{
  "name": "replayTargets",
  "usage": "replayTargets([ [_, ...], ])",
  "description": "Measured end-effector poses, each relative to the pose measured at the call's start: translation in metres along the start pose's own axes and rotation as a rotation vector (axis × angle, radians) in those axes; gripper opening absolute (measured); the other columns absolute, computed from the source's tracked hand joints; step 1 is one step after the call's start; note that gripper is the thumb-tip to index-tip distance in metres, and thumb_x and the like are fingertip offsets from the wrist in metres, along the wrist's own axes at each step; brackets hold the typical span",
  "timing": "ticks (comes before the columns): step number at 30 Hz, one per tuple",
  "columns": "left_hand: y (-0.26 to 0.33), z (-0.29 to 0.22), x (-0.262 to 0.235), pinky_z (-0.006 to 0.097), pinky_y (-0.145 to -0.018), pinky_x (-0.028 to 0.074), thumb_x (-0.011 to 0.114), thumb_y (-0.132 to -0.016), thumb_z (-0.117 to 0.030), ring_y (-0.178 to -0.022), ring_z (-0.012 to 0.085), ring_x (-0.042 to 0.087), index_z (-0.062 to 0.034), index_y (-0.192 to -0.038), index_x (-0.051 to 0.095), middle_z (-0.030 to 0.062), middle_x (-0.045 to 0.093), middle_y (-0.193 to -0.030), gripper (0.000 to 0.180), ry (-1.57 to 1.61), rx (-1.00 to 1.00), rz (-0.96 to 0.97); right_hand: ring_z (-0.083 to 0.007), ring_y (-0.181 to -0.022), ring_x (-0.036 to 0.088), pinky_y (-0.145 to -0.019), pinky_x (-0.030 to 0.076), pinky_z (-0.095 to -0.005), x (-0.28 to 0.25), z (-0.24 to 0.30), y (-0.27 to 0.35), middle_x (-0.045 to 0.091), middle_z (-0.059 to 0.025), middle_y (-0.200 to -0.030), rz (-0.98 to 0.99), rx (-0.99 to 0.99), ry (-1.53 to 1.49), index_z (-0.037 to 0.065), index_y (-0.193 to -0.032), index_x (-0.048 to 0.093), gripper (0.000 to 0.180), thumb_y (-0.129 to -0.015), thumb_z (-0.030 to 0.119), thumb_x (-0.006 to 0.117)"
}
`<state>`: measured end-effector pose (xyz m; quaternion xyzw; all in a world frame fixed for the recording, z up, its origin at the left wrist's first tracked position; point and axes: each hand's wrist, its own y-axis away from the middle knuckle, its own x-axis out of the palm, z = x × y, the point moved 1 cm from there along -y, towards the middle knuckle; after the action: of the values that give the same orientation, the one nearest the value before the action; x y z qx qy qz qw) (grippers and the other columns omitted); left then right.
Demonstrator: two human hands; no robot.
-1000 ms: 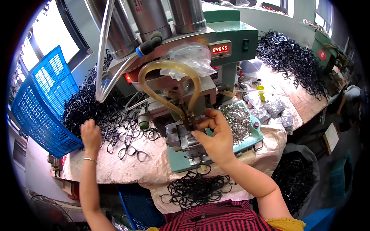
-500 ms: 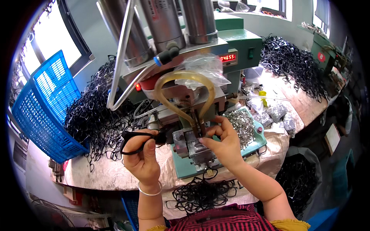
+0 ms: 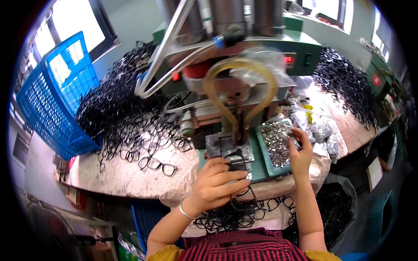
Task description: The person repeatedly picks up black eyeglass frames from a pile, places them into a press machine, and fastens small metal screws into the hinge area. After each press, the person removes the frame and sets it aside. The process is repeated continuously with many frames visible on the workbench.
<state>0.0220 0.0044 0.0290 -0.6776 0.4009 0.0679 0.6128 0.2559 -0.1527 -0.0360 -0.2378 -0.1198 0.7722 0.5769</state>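
The black glasses frame (image 3: pixel 238 198) lies at the front of the green machine (image 3: pixel 235 87), partly on the metal block (image 3: pixel 228 150) under the machine's head and partly hanging over the near edge of the table (image 3: pixel 126 180). The left hand (image 3: pixel 216 185) is curled over it, fingers bent and closed on the frame's upper part, pressing it against the block; the lower rim of the frame shows below the knuckles. A silver bangle (image 3: pixel 186 212) sits on that wrist.

The right hand (image 3: pixel 300 154) is just to the right, at the edge of a green tray (image 3: pixel 260 150) filled with small shiny metal parts (image 3: pixel 276 141). Its fingers are pinched together over the parts; whether they hold one cannot be told.

A yellowish hose (image 3: pixel 241 78) loops down in front of the machine above the block. To the left, a large heap of black frames (image 3: pixel 122 113) spreads over the table, with a blue plastic basket (image 3: pixel 52 95) leaning beside it. More black frames (image 3: pixel 244 215) lie in the person's lap area below the table edge, and another heap (image 3: pixel 342 82) lies farther off at the right.
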Motion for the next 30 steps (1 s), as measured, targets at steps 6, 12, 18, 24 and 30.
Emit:
replayTargets([
  [6, 0.002, 0.003, -0.002, 0.037, -0.085, 0.052, 0.081, -0.078, -0.018, -0.077, 0.0223, 0.058, -0.0124, -0.099, 0.077, 0.0013, 0.074, -0.105, 0.021, 0.064, -0.037, -0.016, -0.0430, -0.121, 0.053, -0.098, 0.046, -0.0486, 0.022, 0.002, 0.028, 0.058, -0.0207, -0.128, 0.359, -0.548, 0.606, 0.011, -0.104, 0.071, 0.025, -0.079, 0.010, 0.071],
  [12, 0.058, -0.030, 0.012, 0.042, -0.099, 0.050, 0.080, -0.080, -0.017, -0.095, 0.0241, 0.063, -0.0128, -0.113, 0.072, 0.0061, 0.070, -0.121, 0.034, -0.181, -0.236, -0.290, -0.0384, -0.116, 0.058, -0.096, 0.047, -0.0458, 0.027, -0.018, 0.008, 0.066, -0.0177, -0.117, 0.255, -0.419, 0.565, 0.004, -0.085, 0.068, 0.007, -0.081, 0.008, 0.072],
  [18, 0.132, 0.038, -0.090, 0.052, -0.113, 0.033, 0.074, -0.076, -0.008, -0.132, 0.0404, 0.045, -0.0099, -0.111, 0.067, 0.0175, 0.053, -0.143, 0.035, -0.563, -0.930, -0.128, -0.0266, -0.094, 0.066, -0.086, 0.050, -0.0350, 0.007, -0.026, 0.012, 0.071, -0.0130, -0.098, 0.124, -0.167, 0.334, 0.000, -0.097, 0.070, 0.010, -0.088, 0.003, 0.068],
  [24, 0.232, 0.095, -0.099, 0.055, -0.114, 0.028, 0.068, -0.076, -0.006, -0.121, 0.0386, 0.050, -0.0126, -0.102, 0.064, 0.0159, 0.058, -0.129, 0.027, -0.532, -0.975, 0.186, -0.0137, -0.084, 0.065, -0.079, 0.050, -0.0270, 0.036, -0.013, 0.013, 0.071, -0.0063, -0.092, 0.144, 0.021, 0.019, 0.000, -0.100, 0.070, 0.012, -0.088, 0.001, 0.067],
  [30, 0.161, 0.151, -0.115, 0.045, -0.078, 0.049, 0.061, -0.091, -0.005, -0.089, 0.0354, 0.059, -0.0056, -0.101, 0.063, 0.0146, 0.063, -0.094, 0.010, -0.819, -0.707, -0.294, -0.0147, -0.087, 0.066, -0.082, 0.051, -0.0280, 0.036, -0.015, 0.007, 0.072, -0.0062, -0.093, 0.156, 0.001, 0.023, 0.000, -0.100, 0.070, 0.013, -0.087, 0.001, 0.068],
])
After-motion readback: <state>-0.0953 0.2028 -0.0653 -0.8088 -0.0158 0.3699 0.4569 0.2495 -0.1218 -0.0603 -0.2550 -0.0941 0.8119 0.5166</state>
